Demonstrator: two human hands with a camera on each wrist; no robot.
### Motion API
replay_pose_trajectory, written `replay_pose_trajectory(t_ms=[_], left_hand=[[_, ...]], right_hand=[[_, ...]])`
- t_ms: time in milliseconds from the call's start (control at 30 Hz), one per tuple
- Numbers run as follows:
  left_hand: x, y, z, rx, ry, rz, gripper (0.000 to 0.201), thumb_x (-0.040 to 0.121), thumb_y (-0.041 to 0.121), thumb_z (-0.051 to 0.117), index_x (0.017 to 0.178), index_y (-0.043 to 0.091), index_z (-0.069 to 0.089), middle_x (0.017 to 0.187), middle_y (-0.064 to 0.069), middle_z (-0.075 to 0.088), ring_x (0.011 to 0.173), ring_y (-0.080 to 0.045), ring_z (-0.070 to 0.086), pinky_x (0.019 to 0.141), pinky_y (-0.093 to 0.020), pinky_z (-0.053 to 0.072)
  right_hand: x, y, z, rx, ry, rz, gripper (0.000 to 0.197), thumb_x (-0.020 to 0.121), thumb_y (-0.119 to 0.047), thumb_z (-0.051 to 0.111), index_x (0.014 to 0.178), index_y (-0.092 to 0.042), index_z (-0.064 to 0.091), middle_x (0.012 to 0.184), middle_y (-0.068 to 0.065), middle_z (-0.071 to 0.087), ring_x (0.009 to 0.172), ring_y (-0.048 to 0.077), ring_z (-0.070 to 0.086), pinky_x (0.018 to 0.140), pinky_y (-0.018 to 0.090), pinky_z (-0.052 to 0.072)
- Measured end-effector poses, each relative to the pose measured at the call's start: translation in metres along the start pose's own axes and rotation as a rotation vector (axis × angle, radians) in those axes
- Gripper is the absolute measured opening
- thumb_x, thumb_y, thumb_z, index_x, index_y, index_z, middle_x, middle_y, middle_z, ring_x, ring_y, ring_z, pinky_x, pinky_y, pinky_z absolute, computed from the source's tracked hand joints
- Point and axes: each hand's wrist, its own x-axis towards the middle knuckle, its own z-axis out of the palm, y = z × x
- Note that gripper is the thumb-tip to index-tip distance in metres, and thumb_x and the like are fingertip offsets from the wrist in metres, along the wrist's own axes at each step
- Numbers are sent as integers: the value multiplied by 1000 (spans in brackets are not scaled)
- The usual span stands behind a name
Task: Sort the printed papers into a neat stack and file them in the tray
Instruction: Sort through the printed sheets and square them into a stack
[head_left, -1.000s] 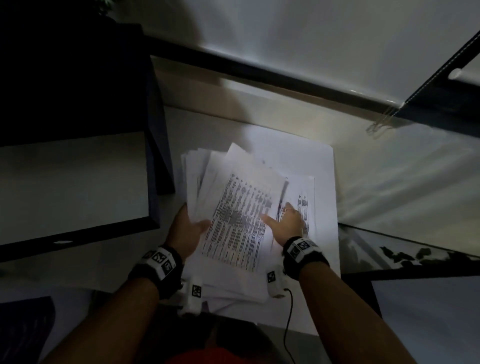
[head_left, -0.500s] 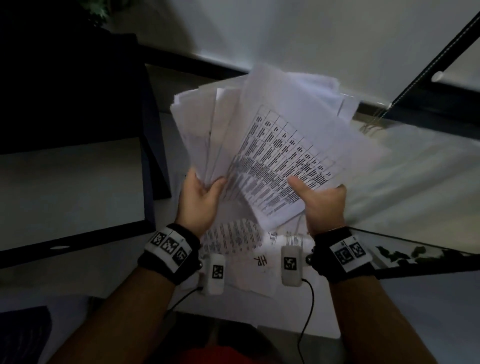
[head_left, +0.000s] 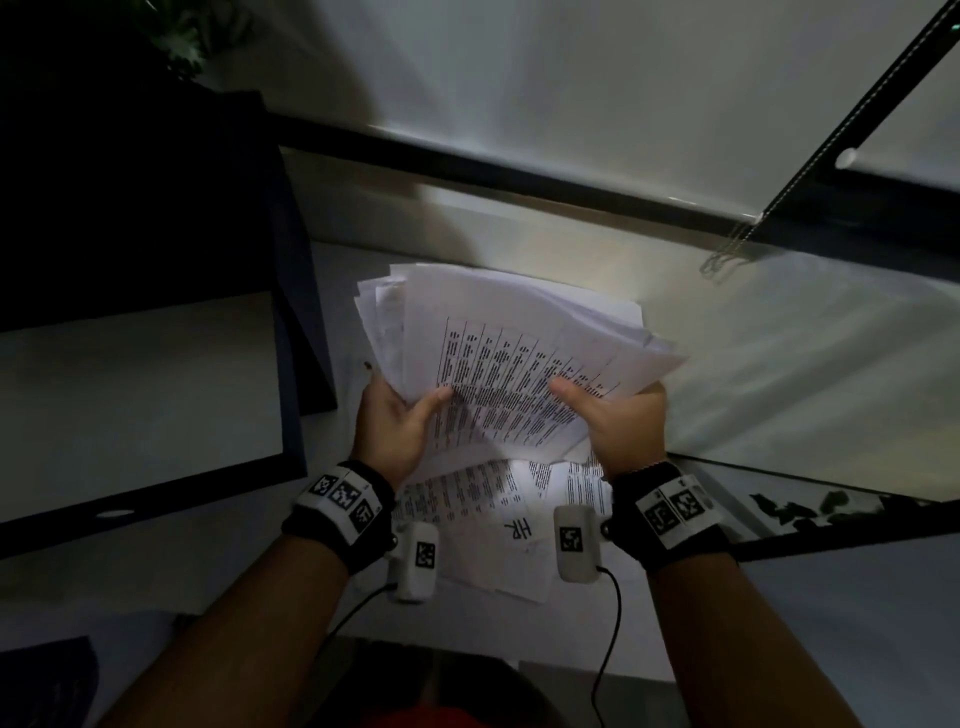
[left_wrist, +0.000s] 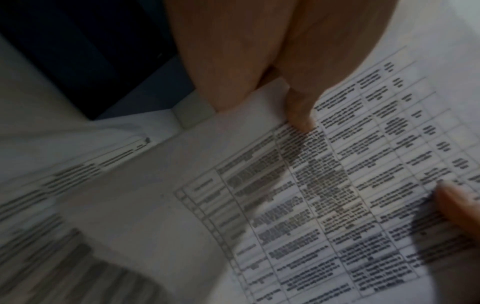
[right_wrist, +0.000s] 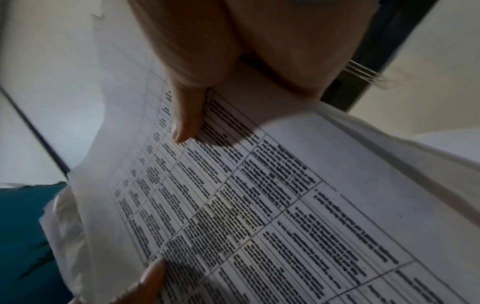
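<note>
A loose, fanned bundle of printed papers (head_left: 498, 338) is held up off the desk, a sheet with a printed table on top (left_wrist: 337, 185) (right_wrist: 259, 195). My left hand (head_left: 395, 421) grips its lower left edge, thumb on top. My right hand (head_left: 618, 415) grips its lower right edge, thumb pressed on the table sheet. More printed sheets (head_left: 483, 499), one marked "HR", lie flat on the desk under my wrists. No tray can be made out in these dim frames.
A dark monitor (head_left: 135, 384) stands at the left, its black stand close to my left hand. A window blind (head_left: 571, 78) with a hanging bead cord (head_left: 727, 254) runs along the back. A dark-framed glass panel (head_left: 831, 509) sits at the right.
Both hands lifted the bundle off the desk, raised it high, then lowered it toward the desk with its top tipping away from me. Sheets underneath came into view.
</note>
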Motion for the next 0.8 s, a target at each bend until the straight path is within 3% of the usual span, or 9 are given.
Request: replay_pose_trajectory(t_ms=[100, 167, 233, 300, 433, 500, 600, 667, 800], left_hand=[[4, 12, 2, -45, 99, 98, 37, 88, -4, 69, 124, -2, 62, 115, -9, 73, 108, -12, 71, 95, -30, 58], [5, 13, 1, -61, 97, 106, 47, 86, -8, 68, 126, 15, 57, 117, -1, 70, 108, -5, 69, 90, -26, 59], [3, 10, -3, -78, 73, 65, 65, 84, -9, 69, 119, 40, 45, 118, 11, 63, 106, 4, 67, 90, -23, 57], [3, 6, -4, -69, 45, 50, 72, 83, -10, 70, 115, 46, 38, 120, 12, 59, 107, 4, 65, 96, -31, 56], [6, 2, -4, -81, 16, 8, 67, 84, -10, 68, 126, 34, 41, 123, 6, 62, 111, 0, 65, 99, -29, 54], [6, 2, -3, -54, 39, 39, 54, 86, -7, 69, 129, 17, 48, 116, 8, 65, 103, 5, 66, 96, -28, 57], [1, 8, 1, -21, 87, 141, 48, 91, -7, 63, 134, 4, 47, 112, 14, 64, 101, 10, 65, 88, -17, 54], [-4, 12, 5, 17, 116, 207, 51, 93, -7, 59, 138, 10, 43, 118, 20, 59, 107, 13, 60, 91, -15, 52], [-6, 13, 6, -31, 100, 202, 52, 89, -8, 64, 130, 13, 40, 118, 16, 59, 106, 11, 62, 90, -16, 51]], right_hand=[[-1, -10, 3, -6, 41, -90, 32, 70, -3, 86, 85, -21, 65, 81, -5, 72, 75, -3, 71, 64, 16, 57], [-3, -9, 6, 8, 49, -87, 36, 71, -4, 86, 98, -10, 63, 90, 0, 70, 82, -1, 70, 67, 16, 57], [-6, -5, 8, 16, 52, -18, 51, 69, -4, 87, 111, -1, 59, 98, 5, 71, 89, 7, 72, 71, 25, 61], [-5, -2, 8, 40, 50, 1, 56, 67, 0, 87, 115, 3, 58, 100, 9, 71, 91, 14, 73, 74, 31, 61], [-3, -1, 10, 100, 38, -7, 59, 66, 1, 88, 117, 5, 59, 112, 25, 66, 101, 33, 69, 77, 35, 60], [-6, -5, 10, 83, 84, 0, 50, 66, -4, 89, 109, 2, 65, 100, 14, 73, 93, 24, 73, 73, 33, 61], [-9, -23, 15, 56, 172, -65, 28, 73, -4, 84, 88, -20, 67, 71, -16, 73, 70, -6, 70, 62, 14, 55], [-12, -33, 22, 64, 211, -112, 28, 79, -3, 80, 88, -23, 63, 72, -14, 68, 66, -11, 67, 59, 7, 51], [-20, -42, 27, 69, 129, -128, 25, 82, -4, 77, 100, -9, 62, 82, -8, 66, 69, -7, 68, 60, 10, 52]])
